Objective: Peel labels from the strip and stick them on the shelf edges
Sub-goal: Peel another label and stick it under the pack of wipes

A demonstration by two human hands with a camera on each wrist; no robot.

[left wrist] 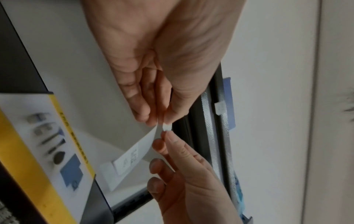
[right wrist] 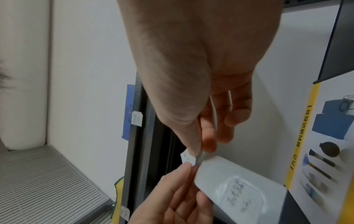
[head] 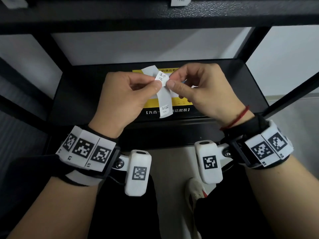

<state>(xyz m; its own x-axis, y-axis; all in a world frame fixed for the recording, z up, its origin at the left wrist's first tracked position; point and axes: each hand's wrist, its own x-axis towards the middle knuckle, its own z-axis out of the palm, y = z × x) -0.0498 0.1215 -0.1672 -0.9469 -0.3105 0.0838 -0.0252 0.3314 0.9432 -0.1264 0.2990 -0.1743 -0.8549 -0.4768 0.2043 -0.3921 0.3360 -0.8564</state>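
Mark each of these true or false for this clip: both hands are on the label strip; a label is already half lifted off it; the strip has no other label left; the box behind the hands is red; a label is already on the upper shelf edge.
1. Both hands are on the label strip. True: the left hand and right hand both pinch it.
2. A label is partly lifted. True: it curls away from the backing.
3. No other label is left. False: a second handwritten label sits near the strip's lower end.
4. The box is red. False: the box is yellow and black.
5. A label is on the upper shelf edge. True: a stuck label shows on the upper shelf edge.
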